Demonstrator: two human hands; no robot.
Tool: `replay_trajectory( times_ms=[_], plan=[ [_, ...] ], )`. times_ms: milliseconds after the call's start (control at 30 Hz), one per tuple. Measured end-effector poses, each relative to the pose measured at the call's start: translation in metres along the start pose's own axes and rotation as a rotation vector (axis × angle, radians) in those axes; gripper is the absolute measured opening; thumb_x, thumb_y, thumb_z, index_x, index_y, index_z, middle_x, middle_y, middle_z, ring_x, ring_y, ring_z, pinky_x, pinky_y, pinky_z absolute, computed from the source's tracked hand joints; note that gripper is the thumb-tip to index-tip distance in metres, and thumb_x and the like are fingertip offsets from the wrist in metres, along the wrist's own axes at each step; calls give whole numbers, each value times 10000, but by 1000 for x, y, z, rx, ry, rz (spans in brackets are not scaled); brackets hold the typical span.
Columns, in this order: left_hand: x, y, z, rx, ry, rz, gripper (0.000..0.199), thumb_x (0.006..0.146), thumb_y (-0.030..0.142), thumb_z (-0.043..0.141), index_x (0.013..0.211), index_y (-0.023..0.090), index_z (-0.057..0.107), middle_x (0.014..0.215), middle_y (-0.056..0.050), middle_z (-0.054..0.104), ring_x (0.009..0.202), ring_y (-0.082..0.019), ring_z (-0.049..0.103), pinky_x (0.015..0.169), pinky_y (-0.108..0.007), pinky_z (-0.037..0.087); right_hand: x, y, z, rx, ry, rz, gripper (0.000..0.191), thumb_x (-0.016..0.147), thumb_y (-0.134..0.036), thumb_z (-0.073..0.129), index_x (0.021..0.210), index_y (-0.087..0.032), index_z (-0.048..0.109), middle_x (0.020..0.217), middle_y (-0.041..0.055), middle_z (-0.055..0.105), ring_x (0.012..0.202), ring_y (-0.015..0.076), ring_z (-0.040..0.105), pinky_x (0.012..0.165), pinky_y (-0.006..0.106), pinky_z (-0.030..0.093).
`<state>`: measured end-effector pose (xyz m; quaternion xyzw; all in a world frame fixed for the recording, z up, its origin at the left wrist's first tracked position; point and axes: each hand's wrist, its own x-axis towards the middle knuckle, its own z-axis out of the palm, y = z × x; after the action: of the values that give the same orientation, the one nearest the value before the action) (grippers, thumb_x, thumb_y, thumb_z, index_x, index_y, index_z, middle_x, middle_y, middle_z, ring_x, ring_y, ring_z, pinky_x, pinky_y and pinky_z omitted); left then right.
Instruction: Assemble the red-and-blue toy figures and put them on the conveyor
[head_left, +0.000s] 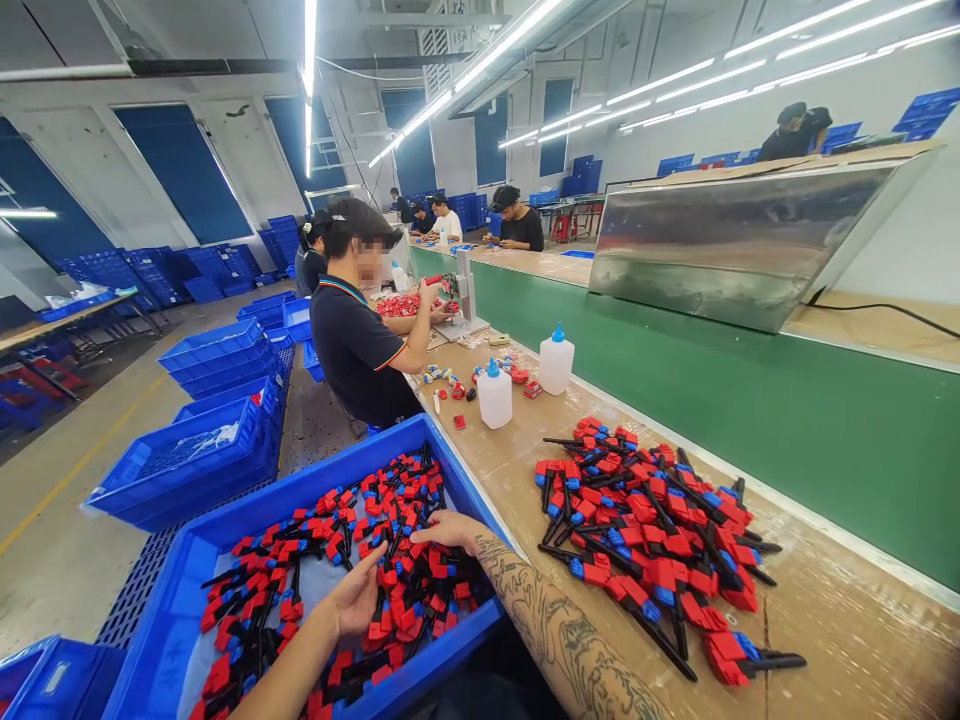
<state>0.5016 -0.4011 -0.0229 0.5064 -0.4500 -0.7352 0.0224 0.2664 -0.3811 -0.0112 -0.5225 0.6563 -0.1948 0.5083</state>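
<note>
Both hands are over a blue bin [176, 580] full of small red, blue and black parts [315, 530]. My left hand [356, 598] is palm inward with its fingers apart, and nothing shows in it. My right hand [446, 530] reaches across the bin's right side, fingers pointing left, just above the parts; what its fingertips hold, if anything, is too small to make out. On the table to the right lies a large pile of the same red, blue and black parts [652, 530].
Two white bottles with blue caps [495, 398] [556, 362] stand on the table [517, 455]. A green conveyor belt [675, 370] runs beyond. A person [360, 340] works at a small press [466, 290]. Stacked blue bins [195, 450] stand at left.
</note>
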Motion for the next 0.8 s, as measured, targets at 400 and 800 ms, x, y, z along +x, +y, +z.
replay_trajectory(
  times_ms=[400,800],
  plan=[
    [10,7,32,-642,-450,-83,655,877,660,556,1318,176,589,1141,-159,709,1020,-389,690,872,-587,540,-17,-4,7,349,-212,67,650,751,-497,768,1332,-311,542,1249,59,647,943,257,706,687,390,614],
    [13,2,57,-797,-115,-112,590,866,549,648,1291,143,604,1011,-148,756,916,-369,730,803,-507,582,-39,-30,49,-211,199,-99,780,686,-489,771,1379,-227,528,1268,177,583,1162,371,607,993,495,471]
  ],
)
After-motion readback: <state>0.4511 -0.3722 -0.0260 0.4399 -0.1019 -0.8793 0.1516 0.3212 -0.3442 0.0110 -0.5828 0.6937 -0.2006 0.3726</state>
